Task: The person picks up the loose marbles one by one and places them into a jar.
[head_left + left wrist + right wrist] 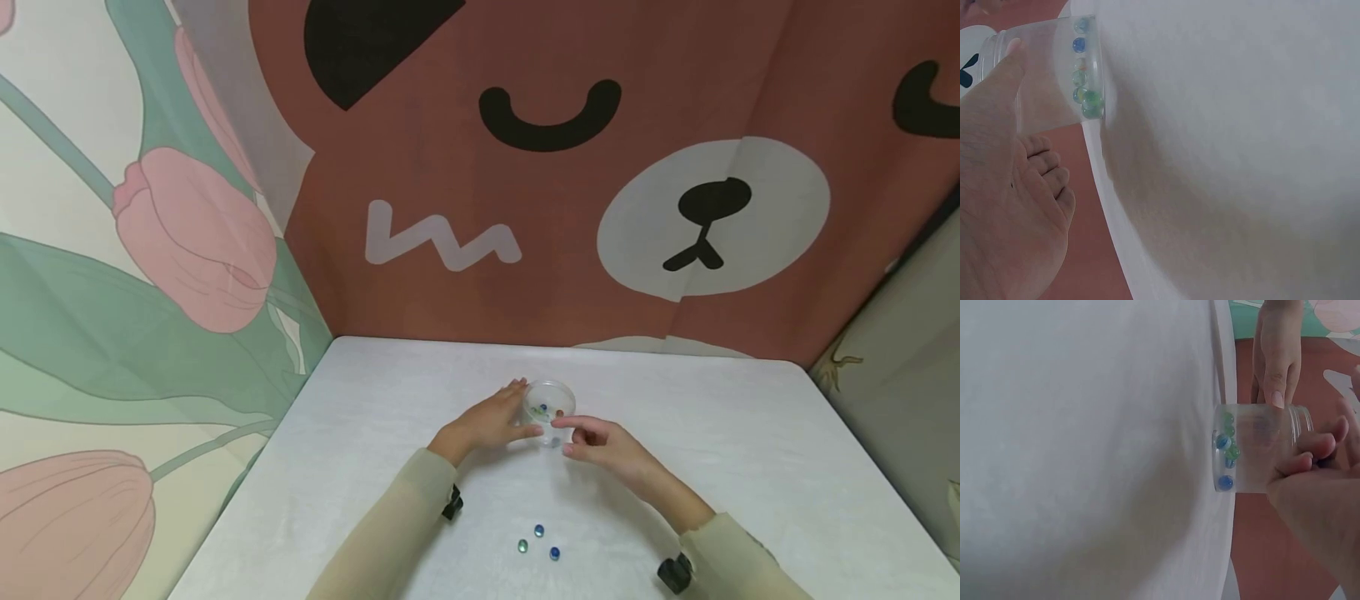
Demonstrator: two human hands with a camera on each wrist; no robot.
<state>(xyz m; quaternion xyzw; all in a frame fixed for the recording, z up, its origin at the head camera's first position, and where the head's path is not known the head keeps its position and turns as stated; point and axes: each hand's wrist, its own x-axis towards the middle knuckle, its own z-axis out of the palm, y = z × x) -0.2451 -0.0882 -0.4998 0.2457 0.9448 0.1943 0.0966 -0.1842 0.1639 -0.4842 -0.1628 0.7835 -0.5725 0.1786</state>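
A clear plastic jar (549, 385) stands upright on the white table. Several green and blue glass marbles (1079, 45) lie at its bottom, as both wrist views show. My left hand (491, 419) holds the jar from its left side, thumb on the near wall and fingers toward the far side. Over the near right part of the rim is my right hand (611, 450), index finger stretched toward the opening and thumb apart from it. Its other fingers are bent, and no marble shows between them. Closer to me, a green marble (522, 546) and two blue marbles (554, 553) lie loose.
The white table (390, 392) reaches back to a brown curtain (450, 308) with a cartoon bear face. A flowered curtain (210, 242) hangs along the left, and a grey-beige one (892, 358) along the right.
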